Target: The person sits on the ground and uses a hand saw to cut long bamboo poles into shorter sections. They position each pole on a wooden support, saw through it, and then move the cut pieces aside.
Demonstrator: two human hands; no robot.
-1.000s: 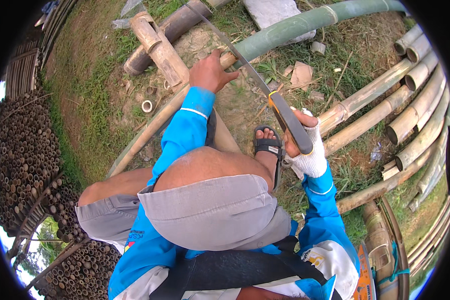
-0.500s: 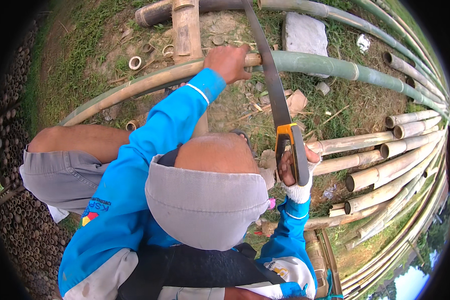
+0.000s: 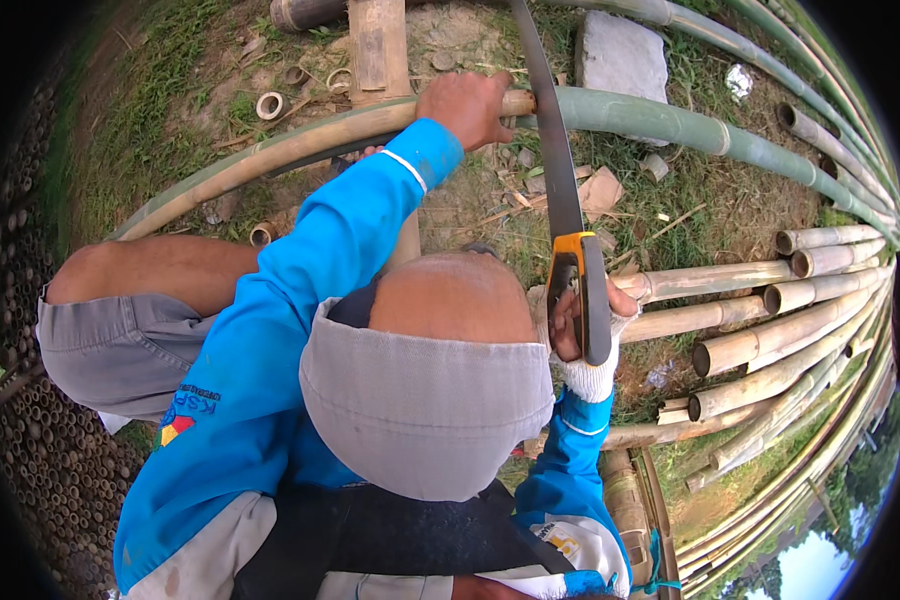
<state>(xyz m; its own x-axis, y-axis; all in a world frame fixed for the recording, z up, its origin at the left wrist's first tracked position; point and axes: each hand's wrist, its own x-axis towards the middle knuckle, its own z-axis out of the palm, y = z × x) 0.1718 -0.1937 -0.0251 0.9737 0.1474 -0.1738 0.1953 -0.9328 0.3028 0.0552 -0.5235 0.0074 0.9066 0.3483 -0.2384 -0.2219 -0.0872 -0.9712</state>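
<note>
Presently, we are listing: our left hand (image 3: pixel 465 108), gripping a tan pole (image 3: pixel 290 155) near its end; our right hand (image 3: pixel 568 335), wrapping the saw (image 3: pixel 562 195) by its handle; blade (image 3: pixel 547 120), standing beside that end, contact unclear; open ground (image 3: pixel 465 205), lying left of the blade.

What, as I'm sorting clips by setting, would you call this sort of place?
Probably an outdoor bamboo-working yard: bamboo poles lie over grassy ground at the right, a dense stack of bamboo fills the left edge, and the right hand grips a handsaw.
</note>
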